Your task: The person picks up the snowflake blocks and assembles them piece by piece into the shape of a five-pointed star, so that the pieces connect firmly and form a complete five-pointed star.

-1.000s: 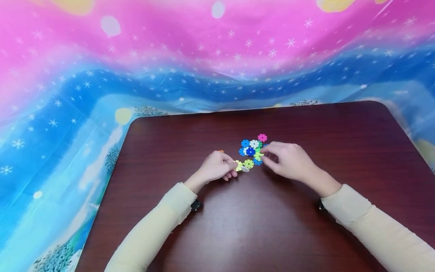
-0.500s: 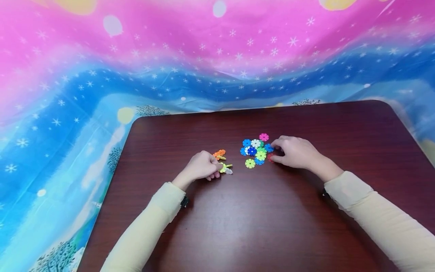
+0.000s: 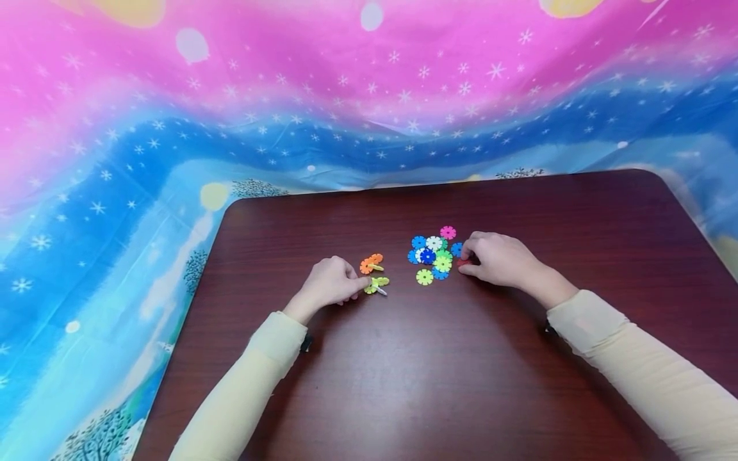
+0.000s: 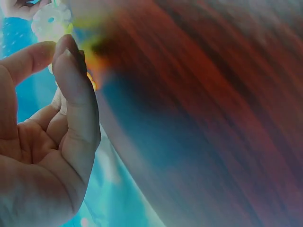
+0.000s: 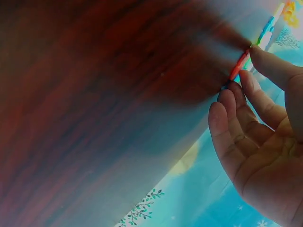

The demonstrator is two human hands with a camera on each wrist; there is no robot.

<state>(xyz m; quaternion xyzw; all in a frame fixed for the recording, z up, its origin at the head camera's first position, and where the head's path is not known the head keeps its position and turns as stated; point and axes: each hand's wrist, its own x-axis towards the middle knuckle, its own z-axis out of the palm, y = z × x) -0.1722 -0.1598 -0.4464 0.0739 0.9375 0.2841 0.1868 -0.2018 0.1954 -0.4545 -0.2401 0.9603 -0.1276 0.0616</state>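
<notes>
So from where I'm standing, the bit that matters is the gap between the two hands. The right hand (image 3: pixel 497 257) has its thumb and fingers on either side of a red notched plastic disc (image 5: pixel 239 65), a narrow pinch, though I honestly can't tell if the disc is off the surface (image 3: pixel 398 371) at all. It's at the right edge of a loose, flat pile, with a blue notched disc (image 3: pixel 457 248) just beside it. Being round, it doesn't have much of a long axis; from the right wrist you see it edge-on as a thin strip, running between thumb and fingertips. The left hand (image 3: pixel 330 283) is well apart, on the other side of the pile, pinching a small joined cluster of yellow-green notched discs (image 3: pixel 370 289) with a whitish disc (image 3: pixel 382 291) sticking out toward its right. A joined orange disc cluster (image 3: pixel 366 266) sits just beyond that, not in either hand. So the red one is off to the left hand's right, the whole pile lies between, and the right hand's obviously the nearer one. My guess is bringing those two together would mean getting past or over the pile.
</notes>
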